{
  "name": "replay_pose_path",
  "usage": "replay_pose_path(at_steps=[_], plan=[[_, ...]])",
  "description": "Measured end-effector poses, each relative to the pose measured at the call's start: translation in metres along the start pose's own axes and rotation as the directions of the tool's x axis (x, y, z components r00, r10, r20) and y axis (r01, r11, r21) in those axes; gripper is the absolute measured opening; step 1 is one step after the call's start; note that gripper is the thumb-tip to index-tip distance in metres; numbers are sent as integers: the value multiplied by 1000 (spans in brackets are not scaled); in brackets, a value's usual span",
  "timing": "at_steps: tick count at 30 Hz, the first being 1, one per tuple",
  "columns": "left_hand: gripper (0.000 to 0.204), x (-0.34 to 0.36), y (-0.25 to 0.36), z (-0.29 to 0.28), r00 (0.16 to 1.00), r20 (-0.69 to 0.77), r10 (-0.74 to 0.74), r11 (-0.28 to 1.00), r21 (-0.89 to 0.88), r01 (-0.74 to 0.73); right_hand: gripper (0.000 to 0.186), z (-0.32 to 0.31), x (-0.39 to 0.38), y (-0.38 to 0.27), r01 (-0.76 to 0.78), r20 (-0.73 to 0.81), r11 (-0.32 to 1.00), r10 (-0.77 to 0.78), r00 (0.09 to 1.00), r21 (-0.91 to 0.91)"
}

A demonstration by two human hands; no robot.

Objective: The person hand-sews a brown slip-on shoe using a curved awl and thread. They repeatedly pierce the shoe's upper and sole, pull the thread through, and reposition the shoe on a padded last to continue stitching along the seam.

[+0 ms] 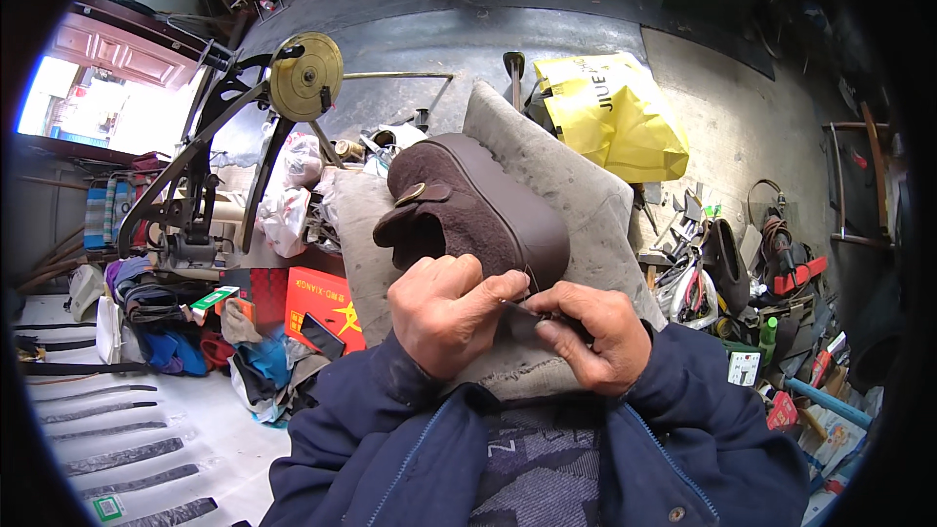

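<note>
The wheel (307, 76) stands at ten o'clock from the shoe (527, 197); the red box (310, 304) lies at eight. Your left hand (451, 314), at six, is closed, thumb and forefinger together; any item pinched there cannot be identified. The shoe rests on the grey pad (600, 220). Your right hand (597, 334), at five, has fingers curled; whether they clamp anything cannot be told. The yellow bag (620, 122) is at two.

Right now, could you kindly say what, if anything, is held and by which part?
The right hand apparently pinches a thin piece, part unclear; the left hand is at the shoe, grip hidden.
</note>
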State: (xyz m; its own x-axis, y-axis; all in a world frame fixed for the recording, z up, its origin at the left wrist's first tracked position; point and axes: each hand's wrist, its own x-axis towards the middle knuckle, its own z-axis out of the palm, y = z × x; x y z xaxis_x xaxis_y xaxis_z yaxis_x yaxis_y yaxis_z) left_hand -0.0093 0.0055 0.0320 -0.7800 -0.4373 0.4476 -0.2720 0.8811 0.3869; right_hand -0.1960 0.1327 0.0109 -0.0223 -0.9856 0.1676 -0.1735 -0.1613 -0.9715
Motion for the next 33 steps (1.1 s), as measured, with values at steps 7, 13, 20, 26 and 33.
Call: replay_pose_path(at_steps=[7, 13, 20, 26, 33], plan=[[13, 3, 1, 4, 988, -60, -144, 984, -112, 137, 18, -20, 6, 10, -191, -173, 943, 148, 974, -273], [6, 8, 2, 7, 965, -77, -252, 959, -155, 239, 27, -53, -10, 13, 85, -221, 841, 42, 974, 534], [6, 6, 1, 9, 960, -84, -267, 948, -204, 246, 32, -60, -4, 34, 20, -632, 800, 458, 625, 600], [14, -3, -2, -1, 950, -73, -305, 897, -357, 261, 43, -17, -6, 43, -257, -328, 966, 230, 916, -39], [51, -27, -30, -14, 838, -316, -445, 758, -632, 164, 21, -31, -19, 25, -27, -261, 974, 87, 961, 223]])
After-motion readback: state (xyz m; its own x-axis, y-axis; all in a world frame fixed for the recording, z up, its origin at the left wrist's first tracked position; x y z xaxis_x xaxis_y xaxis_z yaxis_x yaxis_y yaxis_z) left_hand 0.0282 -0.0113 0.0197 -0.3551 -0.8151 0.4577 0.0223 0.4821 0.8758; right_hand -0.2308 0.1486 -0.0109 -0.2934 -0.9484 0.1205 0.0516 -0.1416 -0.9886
